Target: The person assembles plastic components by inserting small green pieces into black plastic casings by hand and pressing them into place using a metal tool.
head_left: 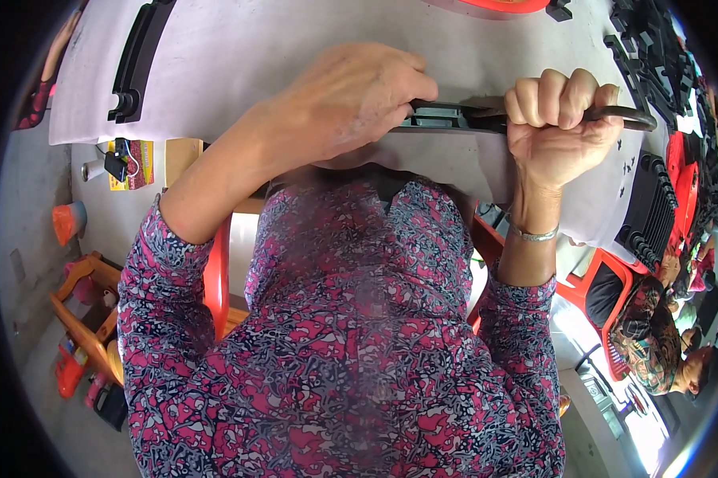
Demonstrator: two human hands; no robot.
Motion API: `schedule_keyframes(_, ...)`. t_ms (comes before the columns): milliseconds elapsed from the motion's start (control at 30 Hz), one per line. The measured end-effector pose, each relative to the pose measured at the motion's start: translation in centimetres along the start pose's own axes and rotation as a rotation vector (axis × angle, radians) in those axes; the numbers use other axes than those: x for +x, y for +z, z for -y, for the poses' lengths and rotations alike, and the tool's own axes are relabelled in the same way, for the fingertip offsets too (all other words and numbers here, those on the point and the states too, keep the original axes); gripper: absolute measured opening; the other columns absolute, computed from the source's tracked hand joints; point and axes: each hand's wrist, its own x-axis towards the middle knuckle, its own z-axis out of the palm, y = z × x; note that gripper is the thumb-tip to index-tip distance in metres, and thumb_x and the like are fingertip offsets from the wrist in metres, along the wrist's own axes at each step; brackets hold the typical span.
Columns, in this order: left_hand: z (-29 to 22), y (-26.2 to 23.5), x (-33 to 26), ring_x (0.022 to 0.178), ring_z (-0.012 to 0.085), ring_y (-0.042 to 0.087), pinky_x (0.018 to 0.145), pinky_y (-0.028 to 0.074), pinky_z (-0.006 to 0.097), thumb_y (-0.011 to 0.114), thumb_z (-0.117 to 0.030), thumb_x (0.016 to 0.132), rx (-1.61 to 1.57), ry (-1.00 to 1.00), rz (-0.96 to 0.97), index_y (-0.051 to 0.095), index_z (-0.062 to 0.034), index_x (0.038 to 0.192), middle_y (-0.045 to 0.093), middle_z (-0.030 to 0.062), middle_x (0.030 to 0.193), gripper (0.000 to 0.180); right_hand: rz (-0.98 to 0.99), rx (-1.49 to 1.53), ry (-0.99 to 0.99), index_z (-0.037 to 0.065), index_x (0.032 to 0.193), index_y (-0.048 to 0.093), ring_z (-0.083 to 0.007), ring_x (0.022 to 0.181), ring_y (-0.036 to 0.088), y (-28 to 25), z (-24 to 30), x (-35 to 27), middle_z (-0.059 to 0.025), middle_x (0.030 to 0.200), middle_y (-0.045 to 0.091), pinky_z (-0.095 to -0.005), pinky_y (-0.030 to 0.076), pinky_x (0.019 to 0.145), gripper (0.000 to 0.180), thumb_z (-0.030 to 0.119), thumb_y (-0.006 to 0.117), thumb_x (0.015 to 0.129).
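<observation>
A long black plastic part with pale grey inserts lies along the table's near edge. My left hand is closed at its left end, fingertips pinched on it and partly hidden. My right hand is wrapped in a fist around a tool with a dark looped handle, which sticks out beyond the thumb. The tool's working end meets the black part between my hands, and the fingers hide its exact kind. At the left of the table lies a similar long black plastic part.
The pale table spreads ahead of me. A red-rimmed container stands at its far side. Black parts are heaped at the right, with a row of black strips nearer. Another person sits at the right beside a red chair.
</observation>
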Motion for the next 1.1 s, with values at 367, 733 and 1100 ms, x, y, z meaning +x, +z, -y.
schedule_keyframes(367, 0.7, 0.3, 0.5, 0.083, 0.0383, 0.060, 0.072, 0.046, 0.046, 0.061, 0.000, 0.081, -0.051, 0.033, 0.011, 0.066, 0.0011, 0.099, 0.058, 0.0147, 0.087, 0.019, -0.026, -0.103, -0.029, 0.014, 0.075, 0.032, -0.0134, 0.050, 0.023, 0.5, -0.2, -0.3, 0.0020, 0.062, 0.032, -0.0303, 0.019, 0.047, 0.037, 0.040, 0.037, 0.101)
schedule_keyframes(733, 0.2, 0.3, 0.5, 0.080, 0.0374, 0.062, 0.069, 0.048, 0.046, 0.062, -0.002, 0.078, 0.076, 0.054, -0.003, 0.067, -0.0016, 0.093, 0.058, 0.0133, 0.084, 0.015, 0.114, -0.076, 0.001, 0.015, 0.074, 0.034, -0.0133, 0.050, 0.021, -0.5, 0.1, 0.0, 0.0020, 0.062, 0.033, -0.0303, 0.019, 0.046, 0.039, 0.042, 0.032, 0.102)
schedule_keyframes(1100, -0.5, 0.1, 0.5, 0.078, 0.0360, 0.063, 0.068, 0.049, 0.047, 0.061, -0.003, 0.078, 0.170, 0.074, -0.012, 0.066, -0.0016, 0.089, 0.058, 0.0117, 0.082, 0.013, -0.019, -0.070, -0.067, 0.016, 0.076, 0.032, -0.0137, 0.051, 0.025, 0.5, -0.8, -0.3, 0.0011, 0.062, 0.034, -0.0306, 0.022, 0.047, 0.039, 0.043, 0.033, 0.105)
